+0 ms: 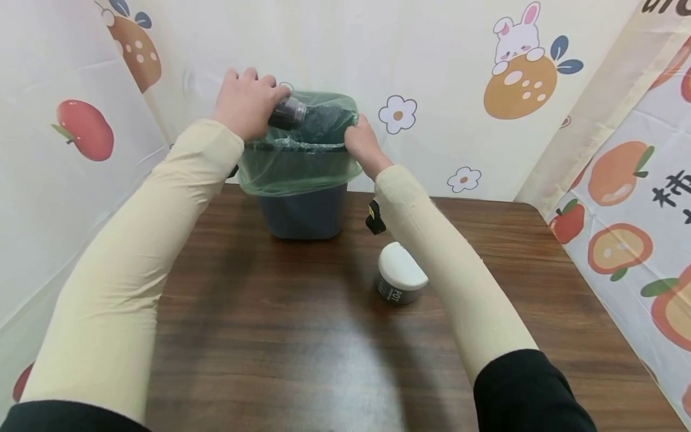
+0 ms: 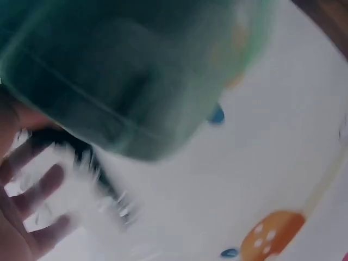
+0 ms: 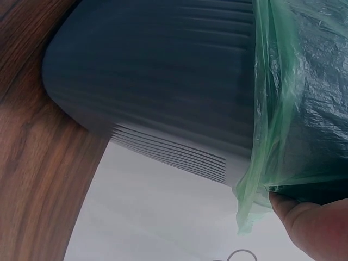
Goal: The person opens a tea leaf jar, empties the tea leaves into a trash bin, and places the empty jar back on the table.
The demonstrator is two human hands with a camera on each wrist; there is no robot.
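Observation:
A dark blue-grey trash bin [image 1: 305, 216] stands at the back of the table, lined with a translucent green trash bag [image 1: 297, 174] folded over its rim. At the bin's mouth, on the left, my left hand [image 1: 248, 105] holds a dark object with a clear, shiny end [image 1: 288, 113]; its exact kind cannot be told. Blurred in the left wrist view are spread fingers [image 2: 46, 190] beside crinkled clear plastic [image 2: 103, 179] with a dark part. My right hand [image 1: 366, 144] grips the bag's edge at the rim's right side, thumb [image 3: 296, 209] against the film in the right wrist view.
A small round jar [image 1: 400, 273] with a white lid and a dark label stands right of the table's middle, partly behind the right forearm. The brown wooden table [image 1: 281, 336] meets printed curtains [image 1: 421, 48] at the back and sides.

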